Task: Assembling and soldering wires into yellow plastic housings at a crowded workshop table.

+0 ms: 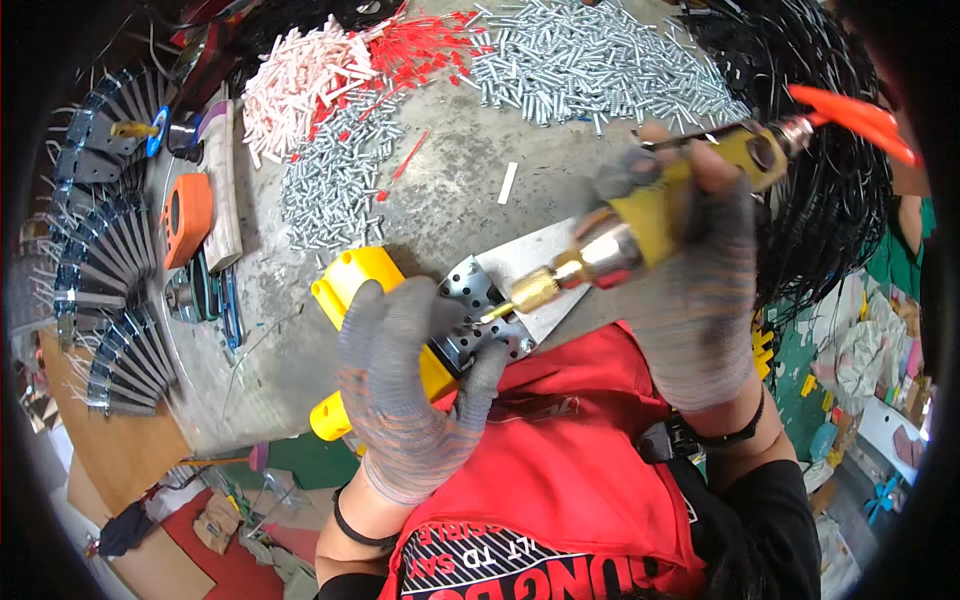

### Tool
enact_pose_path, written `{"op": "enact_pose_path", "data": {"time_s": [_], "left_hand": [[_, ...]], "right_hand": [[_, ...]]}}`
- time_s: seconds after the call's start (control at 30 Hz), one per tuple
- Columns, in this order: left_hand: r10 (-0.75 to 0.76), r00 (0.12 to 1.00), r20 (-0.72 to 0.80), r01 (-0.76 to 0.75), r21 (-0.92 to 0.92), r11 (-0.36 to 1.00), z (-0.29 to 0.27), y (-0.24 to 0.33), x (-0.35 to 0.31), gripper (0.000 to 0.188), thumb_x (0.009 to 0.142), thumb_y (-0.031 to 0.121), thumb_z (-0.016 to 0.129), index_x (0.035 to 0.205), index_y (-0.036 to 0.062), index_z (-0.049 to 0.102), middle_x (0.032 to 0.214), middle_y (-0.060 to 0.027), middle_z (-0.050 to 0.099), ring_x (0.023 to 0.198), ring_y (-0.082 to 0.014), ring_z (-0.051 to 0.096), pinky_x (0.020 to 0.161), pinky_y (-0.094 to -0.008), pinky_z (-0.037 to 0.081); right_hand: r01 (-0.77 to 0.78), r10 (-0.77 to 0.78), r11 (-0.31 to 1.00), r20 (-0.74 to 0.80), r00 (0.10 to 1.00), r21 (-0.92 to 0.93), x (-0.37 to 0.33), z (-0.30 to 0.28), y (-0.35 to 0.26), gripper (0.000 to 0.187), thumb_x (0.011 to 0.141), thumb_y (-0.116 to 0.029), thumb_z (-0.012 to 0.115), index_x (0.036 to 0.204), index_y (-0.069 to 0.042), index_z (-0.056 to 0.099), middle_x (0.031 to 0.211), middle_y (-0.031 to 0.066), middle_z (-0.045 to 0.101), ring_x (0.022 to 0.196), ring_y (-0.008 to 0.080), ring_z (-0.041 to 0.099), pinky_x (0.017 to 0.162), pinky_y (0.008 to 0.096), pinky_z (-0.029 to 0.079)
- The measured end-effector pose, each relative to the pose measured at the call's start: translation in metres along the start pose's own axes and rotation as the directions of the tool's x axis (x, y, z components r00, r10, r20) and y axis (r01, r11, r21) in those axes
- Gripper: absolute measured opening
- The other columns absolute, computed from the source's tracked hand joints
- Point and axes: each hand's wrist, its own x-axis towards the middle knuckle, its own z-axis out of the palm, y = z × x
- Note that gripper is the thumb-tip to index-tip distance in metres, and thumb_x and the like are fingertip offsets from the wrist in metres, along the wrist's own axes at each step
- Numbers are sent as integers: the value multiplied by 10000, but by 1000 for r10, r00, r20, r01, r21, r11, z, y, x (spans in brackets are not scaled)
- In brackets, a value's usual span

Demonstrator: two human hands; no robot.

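Observation:
My right hand [690, 300], in a grey glove, grips a yellow and silver air screwdriver [640, 225], somewhat blurred. Its gold-coloured chuck and bit point down-left at a perforated metal bracket [475, 285]. The bit's tip is close to my left fingers; whether it sits on a screw cannot be made out. My left hand [405, 375], gloved too, is closed over a yellow plastic piece [360, 275] and the bracket, hiding much of both. A flat pale metal plate [535, 265] lies under the bracket. An orange-red hose [855, 115] leaves the screwdriver's far end.
Along the far side of the grey table [440, 150] lie pale pink plugs [300, 85], red ties [420, 50], and silver screws [600, 60]. Shorter screws [335, 180] lie nearer. On the left are fanned metal parts [110, 240] and an orange tool [187, 220]. Black cords [830, 200] are heaped right.

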Motion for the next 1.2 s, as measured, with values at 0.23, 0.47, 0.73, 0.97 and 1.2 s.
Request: {"op": "enact_pose_path", "data": {"time_s": [0.23,0.47,0.73,0.97,1.2], "left_hand": [[51,991,120,-52,5,999,-6,0,-1,608,706,104,805,1240,26,524,805,-36,646,825,-234,621,983,-439,391],[55,991,122,-62,49,997,-7,3,5,594,681,251,812,1190,27,603,873,-67,648,808,-274,594,898,-452,446],[-76,982,172,68,52,996,-5,9,7,726,667,389,820,1222,-9,574,892,-89,645,770,-291,587,877,-454,454],[-53,991,123,53,3,999,4,5,2,896,592,289,903,1313,-7,461,735,-19,533,639,-172,525,710,-345,460],[0,993,120,18,-149,989,-31,-1,-16,984,574,312,924,1353,20,400,1052,-103,587,817,-217,604,818,-363,484]], "right_hand": [[2,-21,991,-139,990,-135,-9,-9,-7,388,942,-322,549,1183,-18,553,940,22,584,896,177,590,810,402,541],[-38,30,996,-92,995,-82,-9,-10,-2,368,938,-308,551,1178,-30,542,915,13,571,889,159,568,803,367,524],[-159,159,987,-31,987,-22,-9,-10,0,387,935,-405,558,1170,-99,528,978,19,597,963,209,603,861,398,503],[-96,71,986,-174,982,-135,-18,-7,5,317,939,-352,549,1107,-86,588,913,-11,580,906,176,609,804,371,515],[-21,7,978,-68,998,-208,-16,2,-9,348,946,-346,541,1153,-67,557,963,0,568,935,170,602,796,363,521]]}}
